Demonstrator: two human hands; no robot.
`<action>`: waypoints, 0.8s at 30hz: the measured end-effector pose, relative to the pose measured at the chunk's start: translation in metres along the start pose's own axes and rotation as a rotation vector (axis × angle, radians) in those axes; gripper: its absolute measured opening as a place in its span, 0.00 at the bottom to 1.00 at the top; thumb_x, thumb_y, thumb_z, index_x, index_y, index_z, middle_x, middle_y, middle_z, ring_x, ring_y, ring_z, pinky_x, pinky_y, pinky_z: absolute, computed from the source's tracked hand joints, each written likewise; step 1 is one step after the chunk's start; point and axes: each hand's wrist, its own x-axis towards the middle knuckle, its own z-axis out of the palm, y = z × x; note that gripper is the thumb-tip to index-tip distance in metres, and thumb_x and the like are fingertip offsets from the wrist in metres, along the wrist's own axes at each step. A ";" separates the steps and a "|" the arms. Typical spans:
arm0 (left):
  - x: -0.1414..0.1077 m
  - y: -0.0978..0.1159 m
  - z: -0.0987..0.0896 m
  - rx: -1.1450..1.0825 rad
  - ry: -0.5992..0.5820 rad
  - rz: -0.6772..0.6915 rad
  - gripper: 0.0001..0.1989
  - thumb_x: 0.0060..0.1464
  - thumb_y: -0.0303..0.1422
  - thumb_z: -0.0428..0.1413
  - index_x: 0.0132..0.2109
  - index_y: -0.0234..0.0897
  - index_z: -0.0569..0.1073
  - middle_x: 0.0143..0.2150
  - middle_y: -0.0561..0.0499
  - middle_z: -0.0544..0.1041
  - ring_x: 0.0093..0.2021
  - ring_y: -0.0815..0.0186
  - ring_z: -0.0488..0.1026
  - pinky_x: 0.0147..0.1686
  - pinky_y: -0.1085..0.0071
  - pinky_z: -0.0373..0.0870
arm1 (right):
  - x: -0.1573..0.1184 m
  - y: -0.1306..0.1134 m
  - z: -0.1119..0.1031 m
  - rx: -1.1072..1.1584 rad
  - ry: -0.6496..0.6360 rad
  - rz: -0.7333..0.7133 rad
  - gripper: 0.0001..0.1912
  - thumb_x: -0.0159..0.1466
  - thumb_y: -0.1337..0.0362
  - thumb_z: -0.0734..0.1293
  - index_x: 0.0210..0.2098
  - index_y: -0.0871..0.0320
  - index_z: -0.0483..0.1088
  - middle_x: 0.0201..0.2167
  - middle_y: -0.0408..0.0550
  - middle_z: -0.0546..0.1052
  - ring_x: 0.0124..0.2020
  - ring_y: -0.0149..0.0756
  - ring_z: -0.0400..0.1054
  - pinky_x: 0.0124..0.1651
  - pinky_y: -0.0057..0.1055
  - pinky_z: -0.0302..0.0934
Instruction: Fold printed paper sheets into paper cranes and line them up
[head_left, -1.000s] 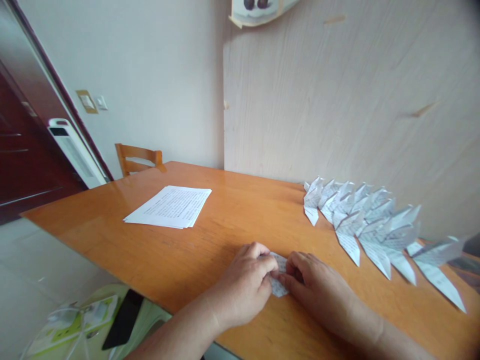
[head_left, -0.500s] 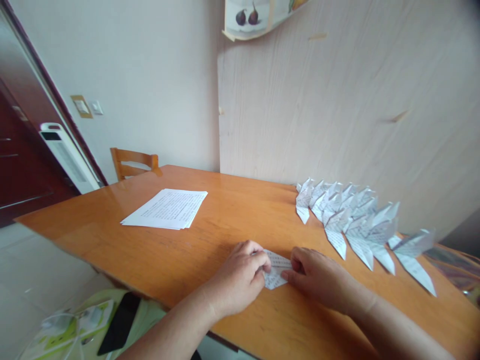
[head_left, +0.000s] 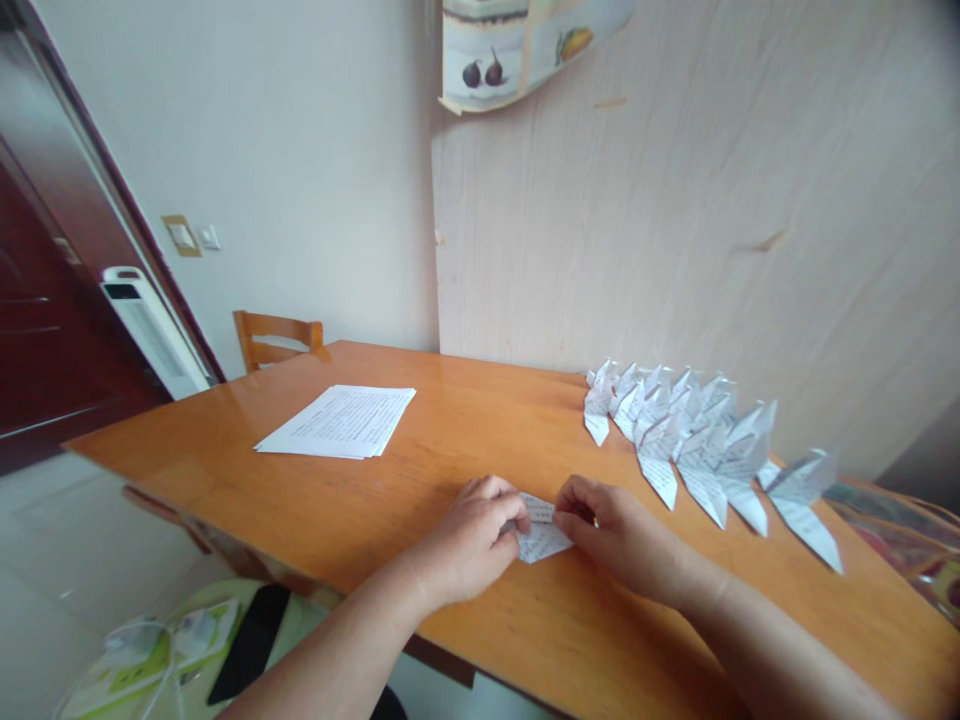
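A small folded sheet of printed paper lies on the table between my two hands. My left hand rests over its left part, fingers curled and pressing on it, so that end is hidden. My right hand has thumb and forefinger pinched at the paper's right side, by its upper layer. To the right stand several folded paper pieces with raised points, made from printed sheets and set in rows. A stack of printed sheets lies flat on the left of the table.
The wooden table meets a pale board wall at the back. A wooden chair stands at the far left corner. Below the near left edge, a green stool holds a black phone, cables and a power strip. A picture sheet hangs above.
My right hand has lifted slightly from lying along the paper to pinching at its edge. My left hand stays on the paper. The view has shifted a little.
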 end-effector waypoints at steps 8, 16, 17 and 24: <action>0.001 -0.001 -0.002 -0.007 -0.032 -0.011 0.11 0.54 0.23 0.50 0.41 0.41 0.73 0.49 0.50 0.70 0.54 0.61 0.66 0.57 0.64 0.65 | 0.009 -0.006 0.021 -0.013 -0.075 0.042 0.06 0.63 0.64 0.63 0.29 0.57 0.67 0.25 0.41 0.73 0.27 0.31 0.64 0.29 0.27 0.52; 0.004 -0.004 -0.009 -0.054 -0.103 -0.026 0.14 0.52 0.22 0.48 0.41 0.41 0.74 0.50 0.51 0.70 0.55 0.62 0.66 0.58 0.65 0.64 | 0.012 -0.008 0.021 -0.064 -0.108 0.078 0.09 0.63 0.59 0.65 0.29 0.56 0.66 0.24 0.41 0.73 0.25 0.31 0.62 0.27 0.28 0.49; 0.004 -0.005 -0.009 -0.057 -0.113 -0.028 0.15 0.52 0.22 0.48 0.41 0.42 0.74 0.50 0.51 0.70 0.55 0.62 0.66 0.58 0.64 0.64 | 0.012 -0.007 0.022 -0.072 -0.109 0.082 0.08 0.62 0.60 0.66 0.29 0.56 0.66 0.24 0.41 0.72 0.25 0.31 0.61 0.27 0.28 0.49; 0.007 -0.013 -0.009 -0.081 -0.130 -0.022 0.16 0.50 0.21 0.49 0.42 0.42 0.75 0.48 0.51 0.70 0.51 0.63 0.68 0.53 0.67 0.67 | 0.018 -0.006 0.022 -0.092 -0.162 0.114 0.06 0.59 0.63 0.67 0.28 0.56 0.66 0.23 0.39 0.71 0.25 0.30 0.60 0.27 0.28 0.48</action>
